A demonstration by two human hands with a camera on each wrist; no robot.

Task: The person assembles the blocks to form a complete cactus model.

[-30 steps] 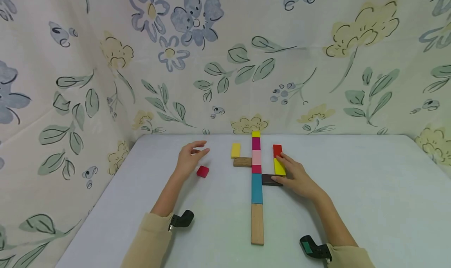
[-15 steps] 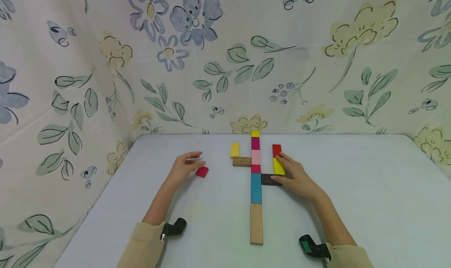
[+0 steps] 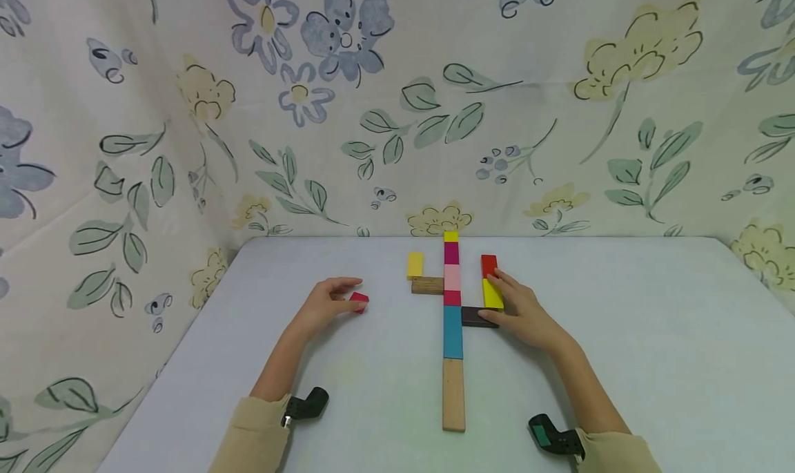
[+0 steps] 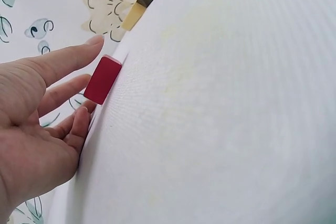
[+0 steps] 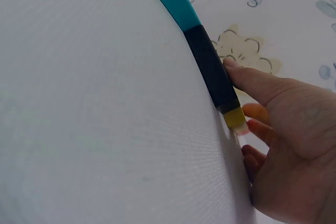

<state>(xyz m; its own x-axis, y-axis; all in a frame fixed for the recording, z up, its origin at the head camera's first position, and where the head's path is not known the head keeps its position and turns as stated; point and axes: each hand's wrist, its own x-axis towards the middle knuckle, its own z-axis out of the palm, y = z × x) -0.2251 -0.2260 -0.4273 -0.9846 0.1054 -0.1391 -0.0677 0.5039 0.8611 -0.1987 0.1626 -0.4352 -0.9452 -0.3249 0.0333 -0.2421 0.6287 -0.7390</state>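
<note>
On the left of the table, a small red block lies between the spread thumb and fingers of my left hand. In the left wrist view the thumb stands apart from the red block; finger contact behind it is unclear. My right hand rests at the right side, its thumb on the dark brown block and its fingertips at the yellow block and red block. The right wrist view shows the dark block beside the thumb; the far fingertips are partly hidden.
A column of blocks runs up the middle: natural wood, blue, red, pink, magenta and yellow. A brown wood block joins its left side, with a pale yellow block above. Floral cloth hangs behind the white table.
My left hand has come down to the red block, its thumb now in front of it. The right hand stays at the same blocks.
</note>
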